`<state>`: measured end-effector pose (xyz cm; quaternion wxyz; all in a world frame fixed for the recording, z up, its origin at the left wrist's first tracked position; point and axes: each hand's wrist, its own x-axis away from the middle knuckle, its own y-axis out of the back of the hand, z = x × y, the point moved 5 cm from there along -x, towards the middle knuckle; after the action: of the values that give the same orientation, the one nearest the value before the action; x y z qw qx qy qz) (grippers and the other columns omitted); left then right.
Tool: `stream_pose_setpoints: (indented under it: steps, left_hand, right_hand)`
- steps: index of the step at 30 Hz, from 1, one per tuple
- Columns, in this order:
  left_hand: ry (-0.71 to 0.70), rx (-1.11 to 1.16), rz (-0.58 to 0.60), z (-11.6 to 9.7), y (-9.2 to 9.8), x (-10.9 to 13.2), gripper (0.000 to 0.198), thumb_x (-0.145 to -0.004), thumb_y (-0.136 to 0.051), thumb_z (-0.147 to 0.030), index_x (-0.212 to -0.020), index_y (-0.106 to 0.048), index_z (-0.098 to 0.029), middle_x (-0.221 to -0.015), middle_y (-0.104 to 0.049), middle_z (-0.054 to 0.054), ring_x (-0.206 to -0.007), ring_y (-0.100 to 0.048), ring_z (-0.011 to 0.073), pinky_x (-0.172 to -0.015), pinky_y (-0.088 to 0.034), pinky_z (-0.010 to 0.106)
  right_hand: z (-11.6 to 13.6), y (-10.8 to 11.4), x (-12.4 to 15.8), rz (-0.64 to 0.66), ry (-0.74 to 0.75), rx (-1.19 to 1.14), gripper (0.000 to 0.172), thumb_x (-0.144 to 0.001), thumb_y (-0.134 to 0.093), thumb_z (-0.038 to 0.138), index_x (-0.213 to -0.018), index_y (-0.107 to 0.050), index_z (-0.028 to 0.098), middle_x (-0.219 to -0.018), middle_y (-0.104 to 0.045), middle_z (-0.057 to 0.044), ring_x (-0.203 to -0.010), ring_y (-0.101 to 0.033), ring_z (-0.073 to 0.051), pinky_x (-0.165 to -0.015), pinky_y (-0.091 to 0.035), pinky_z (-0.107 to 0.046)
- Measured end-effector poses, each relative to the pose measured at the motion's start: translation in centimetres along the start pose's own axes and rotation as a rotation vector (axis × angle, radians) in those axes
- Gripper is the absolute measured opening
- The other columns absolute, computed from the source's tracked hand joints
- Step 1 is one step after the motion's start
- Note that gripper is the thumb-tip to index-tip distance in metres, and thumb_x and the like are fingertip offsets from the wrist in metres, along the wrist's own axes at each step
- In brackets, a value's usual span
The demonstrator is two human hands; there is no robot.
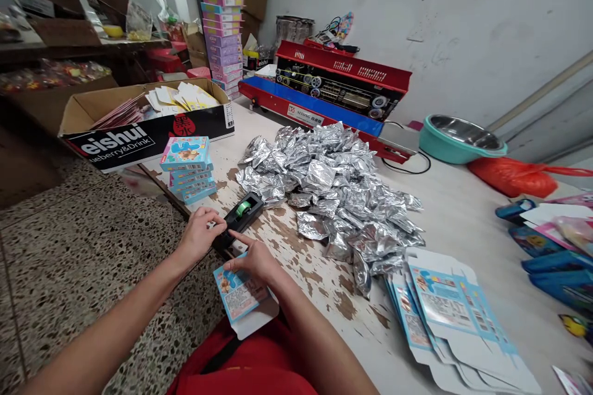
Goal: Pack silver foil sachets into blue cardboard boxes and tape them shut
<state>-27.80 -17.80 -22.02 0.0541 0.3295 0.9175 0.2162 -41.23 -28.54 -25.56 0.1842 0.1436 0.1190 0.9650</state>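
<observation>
A black tape dispenser [239, 217] with a green-cored roll stands at the table's left edge. At its near end my left hand [200, 236] is closed in a pinch; any tape between the fingertips is too fine to make out. My right hand [254, 259] grips a small light-blue box [243, 293], tilted over my lap, with a white flap hanging at its lower end. The right index finger reaches toward the dispenser's near end, close to the left fingertips. Beyond the dispenser, several closed blue boxes [188, 163] are stacked.
Silver foil packets [324, 179] lie heaped mid-table. Flat blue cartons [456, 315] lie at right. Behind stand a red machine with a blue belt [296, 95], a teal basin [447, 147] and a red bag [514, 178]. An open cardboard box [152, 142] with cards sits at left.
</observation>
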Motion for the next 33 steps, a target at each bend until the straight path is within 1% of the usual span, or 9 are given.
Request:
stream_pose_setpoints:
  steps: [5,8,12,16,21,23,25,29,33]
  left_hand:
    - [0.344,0.258,0.033,3.5,-0.2,2.6,0.027,-0.054,-0.071,-0.038,-0.059,-0.058,-0.015,-0.052,-0.058,0.0,-0.043,-0.047,0.0108,-0.043,-0.035,0.022]
    - [0.38,0.25,-0.026,4.1,0.4,4.2,0.031,-0.053,-0.073,-0.04,-0.06,-0.058,-0.014,-0.053,-0.06,0.001,-0.043,-0.051,0.0117,-0.041,-0.037,0.021]
    - [0.333,0.555,-0.141,-1.0,-0.6,7.4,0.041,-0.06,-0.078,-0.042,-0.084,-0.063,-0.013,-0.074,-0.07,0.005,-0.055,-0.059,0.0119,-0.048,-0.046,0.02]
    - [0.357,0.92,-0.053,-6.4,-4.6,10.2,0.056,-0.061,-0.082,-0.034,-0.11,-0.06,-0.018,-0.071,-0.067,0.0,-0.056,-0.057,0.0097,-0.05,-0.046,0.018]
    - [0.344,0.748,0.211,-6.4,-7.4,9.7,0.09,-0.069,-0.077,-0.041,-0.144,-0.031,-0.028,-0.072,-0.061,-0.002,-0.049,-0.048,0.0082,-0.043,-0.039,0.017]
    - [0.257,0.545,0.256,-5.9,-7.3,8.8,0.09,-0.07,-0.075,-0.046,-0.145,-0.031,-0.026,-0.071,-0.057,-0.002,-0.05,-0.045,0.0085,-0.046,-0.04,0.02]
    - [0.071,0.26,0.166,-6.2,-6.3,7.8,0.09,-0.071,-0.074,-0.05,-0.146,-0.03,-0.028,-0.075,-0.054,-0.001,-0.058,-0.049,0.0113,-0.056,-0.045,0.023]
    - [-0.517,-0.214,-0.09,-9.5,-4.7,7.5,0.065,-0.074,-0.072,-0.047,-0.135,-0.05,-0.035,-0.113,-0.049,0.007,-0.103,-0.052,0.0236,-0.091,-0.046,0.038]
    - [-0.793,-0.252,0.058,-10.5,-5.5,8.2,0.049,-0.083,-0.066,-0.033,-0.13,-0.053,-0.03,-0.131,-0.047,0.007,-0.115,-0.051,0.0209,-0.097,-0.046,0.033]
  right_hand:
    - [1.0,1.0,1.0,0.035,-0.045,-0.002,0.082,-0.052,-0.087,0.036,-0.129,-0.057,0.031,-0.053,-0.052,0.009,-0.051,-0.044,-0.01,-0.052,-0.038,-0.021]
    - [3.3,3.3,3.5,-0.165,0.087,0.0,0.07,-0.068,-0.077,0.043,-0.132,-0.054,0.026,-0.068,-0.064,0.003,-0.057,-0.053,-0.013,-0.057,-0.045,-0.024]
    - [6.4,5.0,8.0,-0.527,0.401,0.173,0.065,-0.081,-0.064,0.05,-0.135,-0.048,0.018,-0.102,-0.068,-0.01,-0.086,-0.065,-0.022,-0.081,-0.052,-0.032]
    - [6.9,3.8,10.1,-0.623,0.549,0.266,0.06,-0.085,-0.061,0.049,-0.133,-0.046,0.017,-0.107,-0.069,-0.012,-0.091,-0.068,-0.023,-0.08,-0.055,-0.033]
    - [6.0,4.6,11.2,-0.718,0.563,0.262,0.049,-0.083,-0.065,0.045,-0.122,-0.051,0.019,-0.102,-0.069,-0.01,-0.086,-0.068,-0.021,-0.075,-0.056,-0.031]
    - [5.7,5.3,11.5,-0.732,0.536,0.24,0.043,-0.083,-0.065,0.044,-0.117,-0.054,0.019,-0.101,-0.068,-0.009,-0.086,-0.067,-0.02,-0.075,-0.055,-0.03]
    - [5.4,6.0,11.6,-0.736,0.462,0.171,0.038,-0.085,-0.062,0.044,-0.113,-0.056,0.019,-0.099,-0.067,-0.008,-0.086,-0.066,-0.02,-0.075,-0.053,-0.029]
    - [4.9,7.3,11.1,-0.687,0.249,-0.048,0.036,-0.088,-0.054,0.048,-0.108,-0.057,0.019,-0.09,-0.064,-0.004,-0.08,-0.061,-0.018,-0.072,-0.049,-0.029]
    - [4.7,8.2,10.8,-0.603,0.126,-0.327,0.037,-0.085,-0.054,0.054,-0.091,-0.061,0.018,-0.08,-0.06,-0.002,-0.07,-0.054,-0.015,-0.062,-0.044,-0.026]
